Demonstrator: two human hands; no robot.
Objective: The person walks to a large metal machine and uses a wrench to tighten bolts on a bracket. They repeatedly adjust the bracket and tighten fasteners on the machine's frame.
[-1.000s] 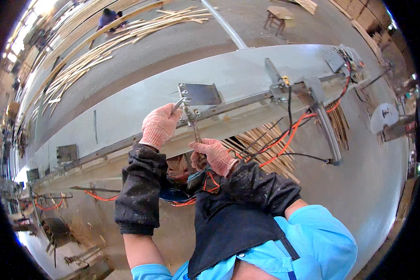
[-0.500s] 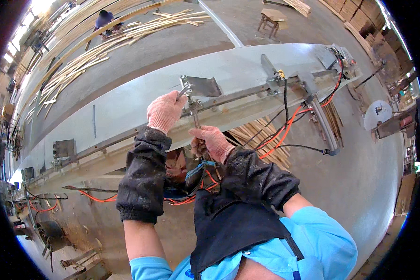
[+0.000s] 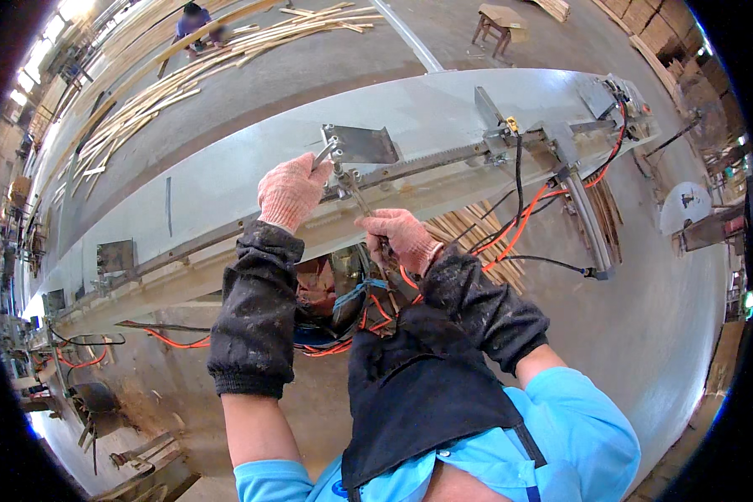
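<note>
The left hand (image 3: 289, 191), in a pink knit glove, is closed around a small metal wrench (image 3: 325, 154) at the grey steel bracket plate (image 3: 361, 144) on the long rail. Just right and nearer, the gloved right hand (image 3: 402, 237) grips a second slim spanner (image 3: 358, 194). Either tool could slip off its bolt, driving knuckles into the plate's edge or the orange cables (image 3: 510, 226).

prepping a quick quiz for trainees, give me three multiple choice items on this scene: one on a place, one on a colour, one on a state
1. Where is the grey metal plate?
A. on the long rail
B. on the floor
C. on the stool

2. What colour are both knitted gloves?
A. blue
B. pink
C. green

3. What is the left hand doing?
A. hanging free
B. resting flat on the table
C. gripping a metal tool at the plate

Answers:
1 A, the plate stands on the rail.
2 B, both the left hand and the right hand wear pink gloves.
3 C, its fingers close round a wrench.
</note>
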